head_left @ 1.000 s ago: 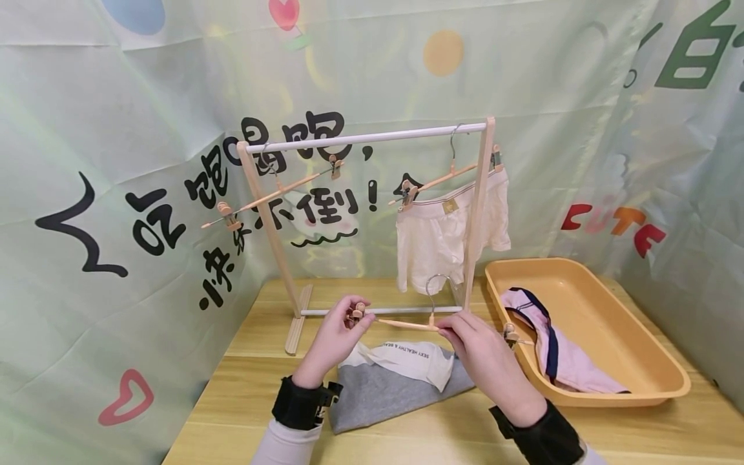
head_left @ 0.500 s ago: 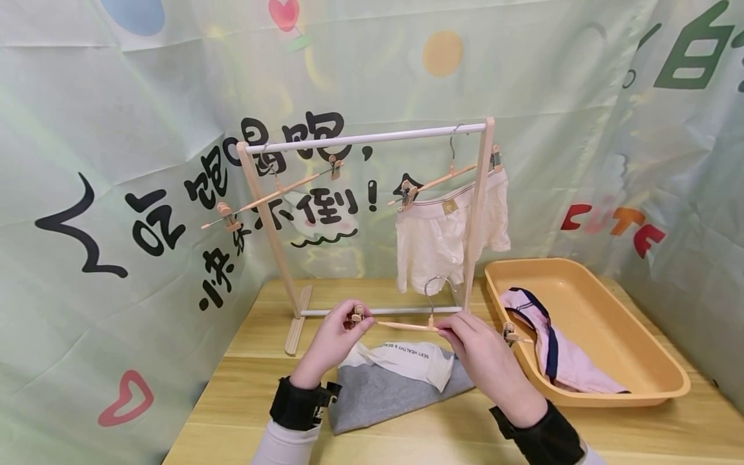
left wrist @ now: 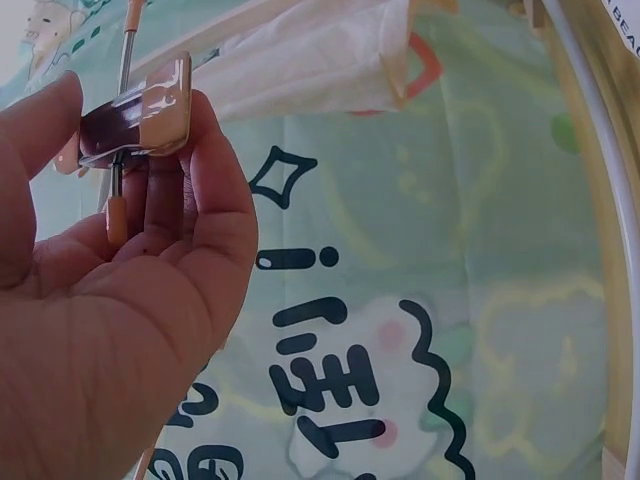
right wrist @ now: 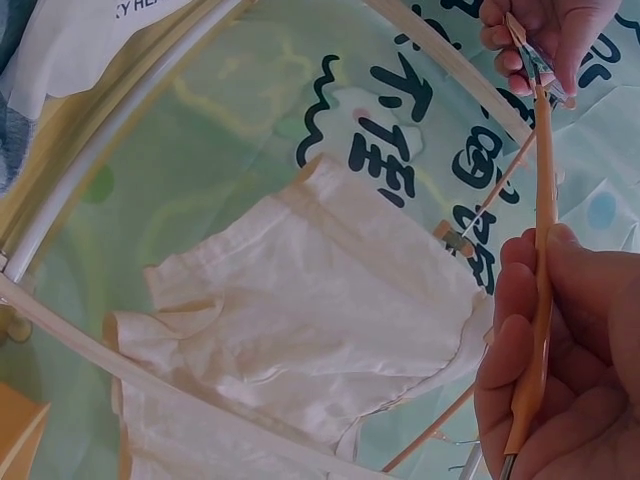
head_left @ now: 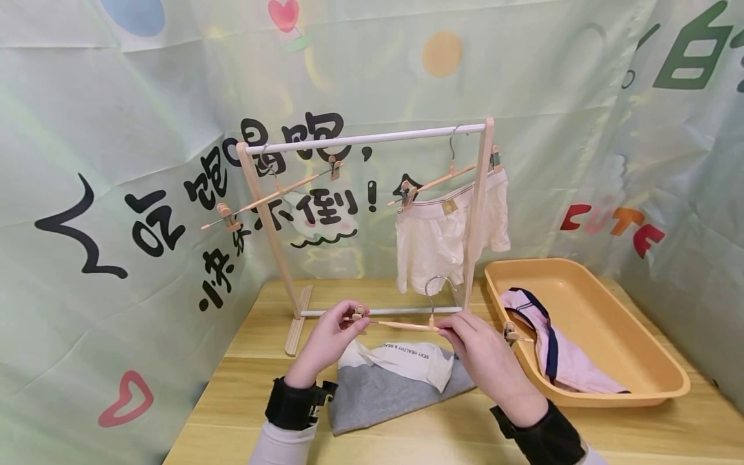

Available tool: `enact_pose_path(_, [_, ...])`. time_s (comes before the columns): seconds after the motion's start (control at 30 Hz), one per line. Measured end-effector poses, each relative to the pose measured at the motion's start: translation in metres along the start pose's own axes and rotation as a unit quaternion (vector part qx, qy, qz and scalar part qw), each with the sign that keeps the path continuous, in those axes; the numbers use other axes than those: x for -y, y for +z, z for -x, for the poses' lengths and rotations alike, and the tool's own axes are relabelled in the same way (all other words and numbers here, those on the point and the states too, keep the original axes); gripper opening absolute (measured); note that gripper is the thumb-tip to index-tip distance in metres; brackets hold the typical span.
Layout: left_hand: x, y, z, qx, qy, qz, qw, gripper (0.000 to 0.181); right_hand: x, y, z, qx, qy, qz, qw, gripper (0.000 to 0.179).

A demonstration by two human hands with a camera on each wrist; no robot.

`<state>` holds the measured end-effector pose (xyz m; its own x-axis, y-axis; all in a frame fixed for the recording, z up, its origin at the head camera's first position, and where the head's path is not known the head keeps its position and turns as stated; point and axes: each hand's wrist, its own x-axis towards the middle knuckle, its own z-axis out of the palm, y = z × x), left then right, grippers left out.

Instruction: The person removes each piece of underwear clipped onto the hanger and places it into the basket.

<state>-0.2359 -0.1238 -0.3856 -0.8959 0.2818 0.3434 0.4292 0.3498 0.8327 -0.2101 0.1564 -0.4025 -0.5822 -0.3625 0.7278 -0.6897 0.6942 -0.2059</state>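
A small clip hanger (head_left: 401, 325) with a metal hook is held level between both hands, above the table. My right hand (head_left: 488, 358) grips its wooden bar (right wrist: 540, 300) just right of the hook. At the other end, my left hand (head_left: 325, 339) has thumb and fingers on either side of the left clip (left wrist: 165, 110). The right clip (head_left: 509, 332) shows beyond the right hand, with nothing hanging from it. Below the hanger, a grey garment (head_left: 378, 400) with a white printed band (head_left: 415, 363) lies on the table.
A wooden rack with a white top rail (head_left: 372, 137) stands behind the hands. White shorts (head_left: 436, 239) hang on its right; a bare clip hanger (head_left: 279, 192) is on its left. An orange tray (head_left: 604, 323) at right contains a pink garment with navy trim (head_left: 572, 361).
My left hand has shifted slightly left and down, its fingers drawing back around the clip. The right hand and the hanger stay almost where they were.
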Motion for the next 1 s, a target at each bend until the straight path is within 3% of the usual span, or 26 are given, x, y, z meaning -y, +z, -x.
enact_pose_path(0.1, [0.015,0.001,-0.003,-0.001,-0.003,0.003,1.0,0.019,0.0,0.0,0.0,0.001,0.002,-0.001,1.0,0.015])
enact_pose_path(0.2, [0.019,-0.001,-0.004,-0.002,0.003,0.005,1.0,0.019,0.0,0.0,0.0,0.001,0.002,-0.003,1.0,0.015])
enact_pose_path(0.5, [0.019,-0.003,-0.004,-0.008,0.017,0.005,0.9998,0.029,0.0,0.0,-0.001,-0.003,-0.001,-0.003,1.0,0.014])
enact_pose_path(0.87, [0.013,-0.004,-0.002,-0.001,0.01,0.027,0.9996,0.021,-0.001,-0.001,-0.002,-0.011,-0.003,0.001,0.9999,0.014])
enact_pose_path(1.0, [0.019,-0.003,-0.003,-0.006,0.02,0.035,0.9992,0.021,-0.002,0.001,-0.002,-0.025,-0.005,0.012,0.9996,0.016])
